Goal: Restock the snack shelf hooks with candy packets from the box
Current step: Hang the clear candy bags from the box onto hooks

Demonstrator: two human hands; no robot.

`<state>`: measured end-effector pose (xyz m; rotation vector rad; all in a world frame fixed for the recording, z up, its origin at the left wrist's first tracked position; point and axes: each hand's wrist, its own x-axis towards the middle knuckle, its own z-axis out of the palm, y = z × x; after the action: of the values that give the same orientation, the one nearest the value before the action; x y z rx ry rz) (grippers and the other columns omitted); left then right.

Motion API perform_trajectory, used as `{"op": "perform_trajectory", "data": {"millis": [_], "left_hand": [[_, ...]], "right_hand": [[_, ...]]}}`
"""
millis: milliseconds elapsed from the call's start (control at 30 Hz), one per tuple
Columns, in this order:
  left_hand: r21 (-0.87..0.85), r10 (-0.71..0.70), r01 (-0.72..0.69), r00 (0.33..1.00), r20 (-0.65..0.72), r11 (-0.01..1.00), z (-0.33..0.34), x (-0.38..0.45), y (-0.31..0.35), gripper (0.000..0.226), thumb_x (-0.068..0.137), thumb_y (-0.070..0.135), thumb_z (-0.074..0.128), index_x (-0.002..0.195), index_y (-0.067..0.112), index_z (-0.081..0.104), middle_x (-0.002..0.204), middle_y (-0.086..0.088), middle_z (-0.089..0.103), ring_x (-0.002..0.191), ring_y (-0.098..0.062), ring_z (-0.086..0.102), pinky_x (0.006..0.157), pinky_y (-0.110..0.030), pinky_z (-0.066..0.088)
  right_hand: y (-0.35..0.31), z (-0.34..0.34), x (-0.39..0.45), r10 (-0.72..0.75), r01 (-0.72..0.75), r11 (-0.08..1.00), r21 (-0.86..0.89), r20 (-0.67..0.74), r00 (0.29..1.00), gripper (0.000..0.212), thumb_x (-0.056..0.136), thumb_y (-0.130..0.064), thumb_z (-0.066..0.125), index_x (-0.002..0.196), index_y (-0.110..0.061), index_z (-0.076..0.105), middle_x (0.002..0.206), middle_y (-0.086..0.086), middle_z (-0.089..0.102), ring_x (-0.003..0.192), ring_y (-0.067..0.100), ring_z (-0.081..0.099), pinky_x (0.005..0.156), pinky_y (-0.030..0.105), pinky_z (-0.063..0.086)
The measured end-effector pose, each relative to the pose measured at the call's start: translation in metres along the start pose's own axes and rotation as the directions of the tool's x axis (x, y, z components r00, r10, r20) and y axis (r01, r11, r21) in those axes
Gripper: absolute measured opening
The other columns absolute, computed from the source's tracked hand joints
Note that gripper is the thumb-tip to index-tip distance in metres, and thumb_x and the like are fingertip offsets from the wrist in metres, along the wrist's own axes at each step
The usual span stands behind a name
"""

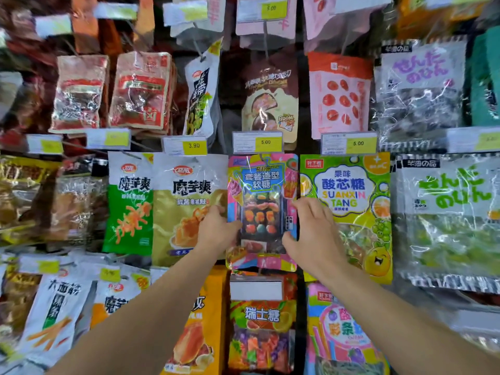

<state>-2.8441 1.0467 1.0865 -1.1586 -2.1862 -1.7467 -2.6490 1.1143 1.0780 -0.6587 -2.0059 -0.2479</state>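
Here both hands clamp one pink candy packet (262,209) at the shelf: left hand (216,228) at its nine o'clock edge, right hand (311,231) at three.

Shelf hooks (266,36) carry hanging snack packets (345,215) above price tags (349,143).

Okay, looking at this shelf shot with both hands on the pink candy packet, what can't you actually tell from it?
Head view only:
- Whether the pink candy packet is on its hook: the 5.00 price tag covers its top.
- The box: outside the frame.
- The left hand fingertips: behind the packet's edge.
- The yellow tags at far left: too blurred to read.
- The right hand covers part of the green packet.
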Motion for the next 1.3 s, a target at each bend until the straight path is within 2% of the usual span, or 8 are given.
{"op": "perform_trajectory", "data": {"millis": [233, 533, 633, 900, 1033, 1133, 1200, 1300], "left_hand": [[0.104, 0.09, -0.092, 0.996, 0.024, 0.99, -0.003, 0.013, -0.012, 0.015, 0.087, 0.013, 0.061, 0.097, 0.01, 0.07, 0.084, -0.001, 0.066, 0.087, -0.024, 0.064, 0.071, -0.025, 0.043], [0.044, 0.105, -0.108, 0.992, 0.069, 0.993, -0.004, 0.02, -0.014, 0.026, 0.091, 0.011, 0.059, 0.116, 0.007, 0.066, 0.111, -0.008, 0.068, 0.088, -0.018, 0.056, 0.078, -0.022, 0.04], [0.022, 0.092, -0.093, 0.994, 0.061, 0.995, -0.012, 0.018, -0.013, 0.024, 0.087, 0.012, 0.061, 0.111, 0.012, 0.067, 0.095, -0.004, 0.068, 0.079, -0.018, 0.057, 0.072, -0.024, 0.042], [0.091, 0.324, -0.314, 0.864, -0.384, 0.945, -0.082, 0.012, -0.038, 0.027, 0.082, 0.014, 0.066, 0.109, 0.014, 0.061, 0.107, -0.003, 0.059, 0.095, -0.024, 0.056, 0.083, -0.036, 0.045], [0.122, 0.158, -0.117, 0.887, -0.433, 0.986, -0.111, 0.03, -0.07, 0.052, 0.082, 0.027, 0.07, 0.126, 0.007, 0.05, 0.124, -0.011, 0.052, 0.114, -0.033, 0.048, 0.096, -0.042, 0.036], [-0.037, 0.03, -0.038, 0.981, -0.191, 0.999, -0.115, 0.041, -0.082, 0.026, 0.086, 0.034, 0.068, 0.095, 0.011, 0.06, 0.089, -0.003, 0.064, 0.083, -0.026, 0.059, 0.07, -0.032, 0.047], [-0.115, 0.039, -0.057, 0.987, -0.153, 0.992, -0.115, 0.045, -0.086, 0.034, 0.091, 0.026, 0.064, 0.062, 0.015, 0.051, 0.056, 0.001, 0.049, 0.054, -0.019, 0.046, 0.048, -0.028, 0.031], [-0.215, 0.014, -0.046, 0.988, -0.151, 0.976, -0.12, 0.05, -0.09, 0.035, 0.095, 0.019, 0.058, 0.063, 0.008, 0.051, 0.059, -0.003, 0.049, 0.054, -0.019, 0.043, 0.045, -0.029, 0.03]], "right_hand": [[-0.022, 0.002, -0.004, 0.061, -0.058, 0.994, -0.087, 0.028, 0.998, 0.058, 0.085, -0.032, 0.063, 0.136, -0.018, 0.041, 0.139, -0.003, 0.038, 0.126, 0.021, 0.034, 0.105, 0.035, 0.033], [-0.035, 0.005, -0.002, 0.092, -0.079, 0.989, -0.125, 0.101, 0.991, 0.063, 0.087, -0.033, 0.06, 0.143, -0.017, 0.035, 0.148, 0.0, 0.031, 0.135, 0.023, 0.028, 0.113, 0.035, 0.031], [-0.04, 0.007, -0.002, 0.085, -0.073, 0.991, -0.116, 0.103, 0.991, 0.062, 0.085, -0.03, 0.06, 0.141, -0.017, 0.038, 0.145, 0.0, 0.035, 0.132, 0.024, 0.032, 0.11, 0.035, 0.033], [-0.081, 0.03, 0.007, 0.002, 0.003, 0.999, -0.046, 0.104, 0.995, 0.058, 0.082, -0.023, 0.065, 0.136, -0.013, 0.045, 0.135, 0.004, 0.042, 0.124, 0.028, 0.039, 0.106, 0.037, 0.038], [-0.109, 0.048, 0.012, -0.016, 0.02, 1.0, -0.021, 0.162, 0.987, 0.061, 0.086, -0.026, 0.061, 0.142, -0.015, 0.039, 0.146, 0.001, 0.034, 0.135, 0.026, 0.028, 0.111, 0.037, 0.031], [-0.126, 0.059, 0.014, -0.034, 0.033, 0.999, 0.007, 0.165, 0.986, 0.059, 0.087, -0.027, 0.06, 0.141, -0.017, 0.039, 0.145, -0.001, 0.033, 0.134, 0.023, 0.029, 0.107, 0.035, 0.033], [-0.135, 0.064, 0.017, -0.049, 0.048, 0.999, 0.011, 0.166, 0.985, 0.057, 0.088, -0.03, 0.06, 0.139, -0.017, 0.04, 0.141, -0.003, 0.034, 0.131, 0.021, 0.03, 0.106, 0.034, 0.035], [-0.145, 0.07, 0.021, -0.05, 0.047, 0.999, 0.022, 0.169, 0.984, 0.056, 0.088, -0.031, 0.059, 0.139, -0.016, 0.04, 0.139, -0.004, 0.035, 0.129, 0.019, 0.033, 0.106, 0.034, 0.038]]}}
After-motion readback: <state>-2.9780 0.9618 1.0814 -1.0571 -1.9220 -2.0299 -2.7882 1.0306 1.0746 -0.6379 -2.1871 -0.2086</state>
